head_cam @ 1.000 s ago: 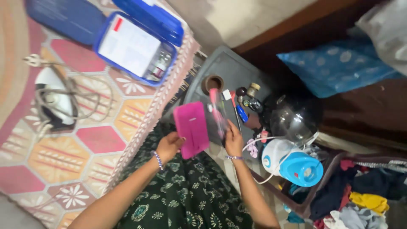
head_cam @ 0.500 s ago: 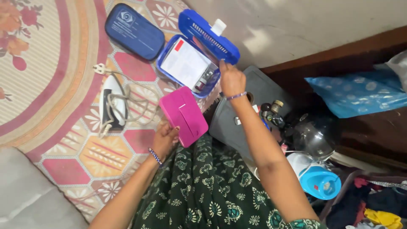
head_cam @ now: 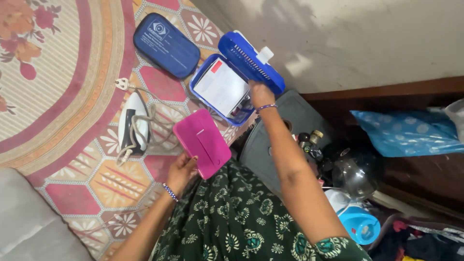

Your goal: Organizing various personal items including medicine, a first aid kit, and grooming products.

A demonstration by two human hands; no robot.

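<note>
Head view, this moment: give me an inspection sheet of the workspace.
Surface: patterned mat on the floor.
Job's things: pink case; open blue box with papers inside.
Clutter: dark blue pouch, iron, grey stool with small bottles, helmet.
Hands: left hand holds the pink case; right hand reaches into the blue box.
Cables: iron's cord, loosely coiled, plug free.
Surroundings: wall, blue patterned bag.

— Clothing? Dark green dress (head_cam: 232,217) with pale leaf and paisley print, short sleeve (head_cam: 338,247) at the right shoulder.

— Wrists? Beaded blue bracelet (head_cam: 170,192) at the left hand (head_cam: 181,170), thin purple band (head_cam: 265,108) at the right hand (head_cam: 261,94).
</note>
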